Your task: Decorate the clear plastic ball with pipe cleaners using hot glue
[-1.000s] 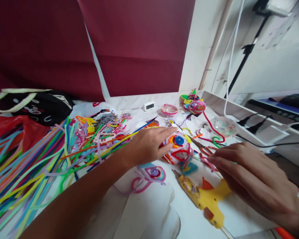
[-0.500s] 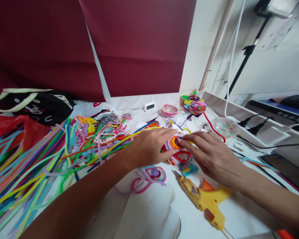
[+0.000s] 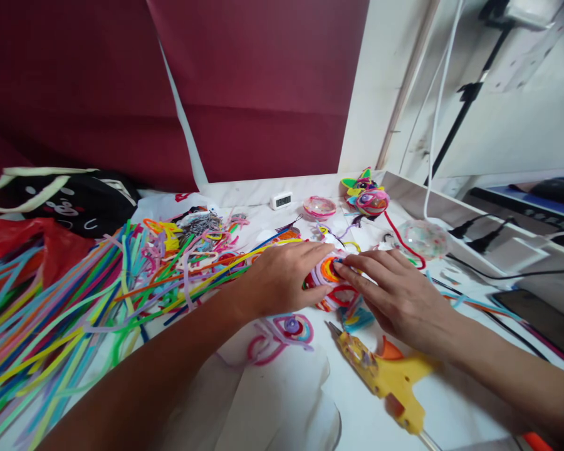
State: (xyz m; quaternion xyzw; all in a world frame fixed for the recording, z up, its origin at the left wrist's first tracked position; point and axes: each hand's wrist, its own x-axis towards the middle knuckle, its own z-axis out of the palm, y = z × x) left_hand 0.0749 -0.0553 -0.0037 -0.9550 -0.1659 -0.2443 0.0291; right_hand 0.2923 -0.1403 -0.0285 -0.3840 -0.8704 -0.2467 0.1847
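Observation:
Between my two hands is a round pipe-cleaner craft piece (image 3: 329,270) with orange, yellow, lilac and red coils. My left hand (image 3: 289,272) grips it from the left, thumb below and fingers over the top. The fingertips of my right hand (image 3: 390,285) press on the dark blue middle of its coil from the right. Just below lies a flat pipe-cleaner eye (image 3: 292,327) with a purple centre and pink outline. A yellow glue gun (image 3: 385,382) rests under my right forearm, its nozzle pointing up-left towards the craft piece.
Many loose pipe cleaners (image 3: 70,307) spread over the left side. At the back stand a small digital clock (image 3: 281,200), a pink-rimmed clear bowl (image 3: 319,208) and a colourful pipe-cleaner figure (image 3: 369,195). A phone (image 3: 540,319) and cables lie on the right, beside a clear dish (image 3: 423,240).
Hardly anything differs. My right hand has shifted very slightly on the craft piece, while my left hand keeps its grip.

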